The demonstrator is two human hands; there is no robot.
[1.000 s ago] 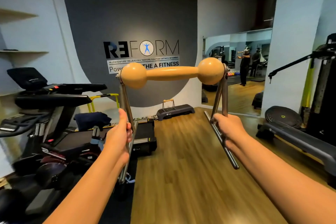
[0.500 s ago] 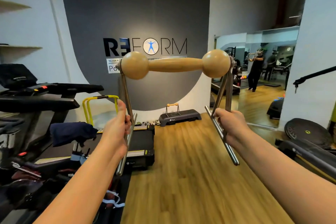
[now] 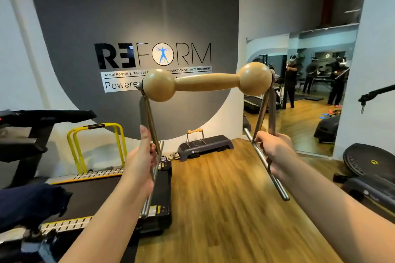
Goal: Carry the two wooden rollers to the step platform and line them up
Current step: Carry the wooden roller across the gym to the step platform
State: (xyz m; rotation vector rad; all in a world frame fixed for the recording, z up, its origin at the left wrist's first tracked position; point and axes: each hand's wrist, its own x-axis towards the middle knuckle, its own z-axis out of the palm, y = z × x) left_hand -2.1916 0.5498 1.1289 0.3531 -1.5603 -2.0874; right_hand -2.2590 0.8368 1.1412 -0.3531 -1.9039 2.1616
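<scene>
I hold a wooden roller (image 3: 207, 82) at chest height in front of me: a dumbbell-shaped wooden bar on a metal stand with two legs. My left hand (image 3: 142, 160) grips the left leg and my right hand (image 3: 272, 150) grips the right leg. Far ahead, against the grey wall, the dark step platform (image 3: 210, 145) lies on the wooden floor. A second wooden roller (image 3: 194, 136) on its metal stand sits upright on the platform's left part.
A treadmill (image 3: 106, 194) with yellow rails (image 3: 96, 145) runs along my left. Dark exercise machines (image 3: 367, 168) stand at the right. A wall mirror (image 3: 299, 96) at the back right reflects people. Wooden floor (image 3: 224, 198) leads to the platform.
The platform and wall have grown larger and the view has shifted left as I walk forward. The roller stays held in both hands, now slightly lower in view.
</scene>
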